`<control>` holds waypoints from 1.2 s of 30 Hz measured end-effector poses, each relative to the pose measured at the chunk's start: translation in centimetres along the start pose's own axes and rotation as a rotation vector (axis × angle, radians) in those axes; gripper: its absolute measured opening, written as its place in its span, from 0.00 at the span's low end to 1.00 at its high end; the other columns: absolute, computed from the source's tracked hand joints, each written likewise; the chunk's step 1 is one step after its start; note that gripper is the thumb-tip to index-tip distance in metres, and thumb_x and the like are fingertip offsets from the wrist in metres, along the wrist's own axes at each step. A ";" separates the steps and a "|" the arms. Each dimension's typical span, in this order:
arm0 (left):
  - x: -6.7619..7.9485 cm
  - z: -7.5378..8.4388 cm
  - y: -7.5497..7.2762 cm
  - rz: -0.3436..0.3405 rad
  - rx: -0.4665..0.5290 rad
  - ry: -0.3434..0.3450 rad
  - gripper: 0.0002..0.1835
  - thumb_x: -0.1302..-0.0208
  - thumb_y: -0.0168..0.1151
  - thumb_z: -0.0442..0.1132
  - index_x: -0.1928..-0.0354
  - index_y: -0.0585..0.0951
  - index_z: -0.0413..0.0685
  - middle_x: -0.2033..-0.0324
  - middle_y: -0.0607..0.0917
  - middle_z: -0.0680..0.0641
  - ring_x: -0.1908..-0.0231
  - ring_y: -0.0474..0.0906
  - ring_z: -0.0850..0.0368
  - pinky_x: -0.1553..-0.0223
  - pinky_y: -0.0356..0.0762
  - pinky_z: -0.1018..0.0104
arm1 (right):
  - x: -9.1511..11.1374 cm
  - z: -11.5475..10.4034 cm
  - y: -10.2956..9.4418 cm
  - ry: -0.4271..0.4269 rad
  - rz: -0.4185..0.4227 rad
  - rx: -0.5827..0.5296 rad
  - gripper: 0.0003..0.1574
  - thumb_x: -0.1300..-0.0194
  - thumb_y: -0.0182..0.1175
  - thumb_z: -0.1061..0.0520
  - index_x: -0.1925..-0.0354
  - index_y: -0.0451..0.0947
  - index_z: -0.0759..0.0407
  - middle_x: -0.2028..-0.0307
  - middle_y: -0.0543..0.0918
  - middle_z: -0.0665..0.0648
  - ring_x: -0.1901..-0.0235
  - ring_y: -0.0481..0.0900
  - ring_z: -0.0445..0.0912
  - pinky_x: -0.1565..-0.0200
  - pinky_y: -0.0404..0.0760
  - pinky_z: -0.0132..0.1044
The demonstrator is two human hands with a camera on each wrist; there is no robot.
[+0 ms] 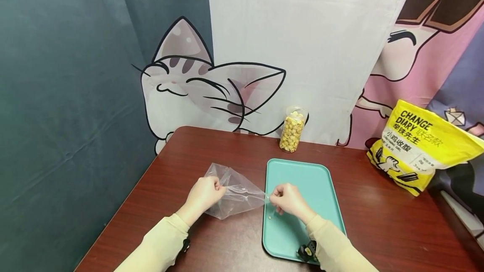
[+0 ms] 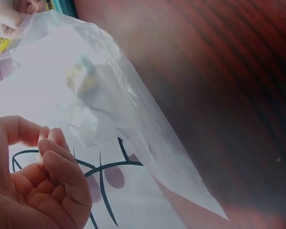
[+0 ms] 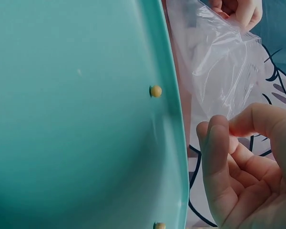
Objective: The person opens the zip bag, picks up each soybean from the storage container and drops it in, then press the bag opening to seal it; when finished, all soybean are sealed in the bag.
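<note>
Where two hands (image 1: pixel 206 191) (image 1: pixel 290 198) pinch, one clear bag (image 1: pixel 237 205)

Bag (image 1: pixel 231 204): glossy plastic film; tray (image 1: pixel 302 179): smooth; tabletop (image 1: pixel 378 221): glossy, wood-grained; backdrop (image 1: pixel 310 32): matt cloth.

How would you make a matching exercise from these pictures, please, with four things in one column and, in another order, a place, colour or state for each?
Things:
1. bag
2. tray
3. jar
4. pouch

Places, colours, states:
A. beyond the tray, holding popcorn
B. mostly yellow, to the right of the tray
C. clear, held by the left hand and the right hand
D. plain turquoise

Right pairs: 1-C, 2-D, 3-A, 4-B
</note>
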State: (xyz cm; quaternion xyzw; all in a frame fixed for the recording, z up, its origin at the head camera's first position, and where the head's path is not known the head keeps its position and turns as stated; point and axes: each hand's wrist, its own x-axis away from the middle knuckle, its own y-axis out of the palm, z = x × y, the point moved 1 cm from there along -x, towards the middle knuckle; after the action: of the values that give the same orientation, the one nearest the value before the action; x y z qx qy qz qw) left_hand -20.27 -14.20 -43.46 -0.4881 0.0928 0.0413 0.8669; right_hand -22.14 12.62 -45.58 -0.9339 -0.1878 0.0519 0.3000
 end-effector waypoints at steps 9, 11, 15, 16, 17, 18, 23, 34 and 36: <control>0.3 -0.1 0.1 0.029 0.000 0.026 0.14 0.56 0.58 0.38 0.89 0.64 0.55 0.90 0.64 0.59 0.85 0.61 0.64 0.84 0.57 0.70 | 0.2 0.2 -0.3 -0.017 -0.012 0.018 0.08 0.45 0.54 0.68 0.77 0.78 0.66 0.85 0.79 0.57 0.88 0.76 0.42 0.83 0.77 0.35; 0.3 0.0 0.1 0.053 -0.001 0.069 0.14 0.56 0.58 0.36 0.89 0.64 0.55 0.90 0.63 0.60 0.85 0.60 0.64 0.84 0.57 0.71 | 0.2 0.1 -0.3 -0.017 0.000 0.031 0.08 0.44 0.55 0.67 0.76 0.79 0.66 0.85 0.79 0.58 0.89 0.75 0.42 0.83 0.77 0.34; 0.2 0.7 0.2 0.096 -0.010 0.161 0.13 0.56 0.58 0.35 0.88 0.66 0.56 0.89 0.64 0.62 0.85 0.59 0.67 0.83 0.58 0.73 | 0.3 -0.4 -0.2 -0.017 0.039 0.061 0.08 0.42 0.56 0.65 0.76 0.79 0.64 0.85 0.79 0.57 0.89 0.74 0.41 0.83 0.76 0.34; 0.2 0.9 0.2 0.096 -0.011 0.171 0.13 0.55 0.59 0.35 0.88 0.67 0.57 0.89 0.65 0.62 0.86 0.59 0.67 0.83 0.58 0.73 | 0.3 -0.5 -0.1 -0.019 0.047 0.065 0.08 0.42 0.57 0.65 0.76 0.79 0.64 0.85 0.80 0.57 0.90 0.74 0.41 0.83 0.75 0.34; 0.2 1.2 0.2 0.096 -0.012 0.178 0.13 0.54 0.59 0.36 0.88 0.68 0.57 0.89 0.65 0.62 0.86 0.59 0.68 0.83 0.59 0.73 | 0.2 -0.6 0.0 -0.023 0.055 0.067 0.08 0.42 0.57 0.65 0.76 0.79 0.63 0.85 0.80 0.57 0.90 0.74 0.40 0.84 0.75 0.34; 0.2 1.4 0.2 0.091 -0.012 0.179 0.13 0.54 0.59 0.36 0.88 0.69 0.57 0.89 0.66 0.63 0.86 0.60 0.68 0.83 0.59 0.74 | 0.2 -0.8 0.1 -0.026 0.062 0.069 0.08 0.42 0.57 0.65 0.76 0.79 0.62 0.84 0.80 0.57 0.90 0.74 0.40 0.84 0.75 0.34; 0.6 2.4 0.5 0.090 -0.021 0.213 0.12 0.51 0.61 0.36 0.86 0.72 0.57 0.88 0.70 0.62 0.85 0.63 0.68 0.82 0.62 0.74 | 0.1 -1.4 0.5 -0.038 0.086 0.050 0.08 0.42 0.56 0.65 0.76 0.78 0.59 0.84 0.79 0.57 0.89 0.75 0.41 0.83 0.75 0.33; 1.1 3.6 0.8 0.134 -0.017 0.345 0.15 0.54 0.62 0.28 0.76 0.65 0.51 0.86 0.64 0.59 0.82 0.63 0.65 0.81 0.61 0.73 | 0.2 -2.0 0.8 -0.047 0.100 0.006 0.10 0.42 0.54 0.65 0.78 0.75 0.57 0.85 0.79 0.56 0.88 0.77 0.43 0.83 0.76 0.33; 1.1 3.8 0.9 0.123 -0.019 0.359 0.15 0.55 0.61 0.27 0.77 0.65 0.51 0.85 0.63 0.59 0.82 0.62 0.65 0.80 0.61 0.72 | 0.2 -2.0 0.9 -0.035 0.112 -0.022 0.07 0.43 0.54 0.65 0.76 0.73 0.57 0.85 0.79 0.56 0.88 0.78 0.43 0.83 0.77 0.35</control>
State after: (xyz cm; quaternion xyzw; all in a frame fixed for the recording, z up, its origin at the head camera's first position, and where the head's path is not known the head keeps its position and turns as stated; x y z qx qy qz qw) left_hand -18.89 -10.56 -42.52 -0.4891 0.2752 0.0073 0.8276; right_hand -21.25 10.97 -44.50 -0.9450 -0.1410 0.0828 0.2831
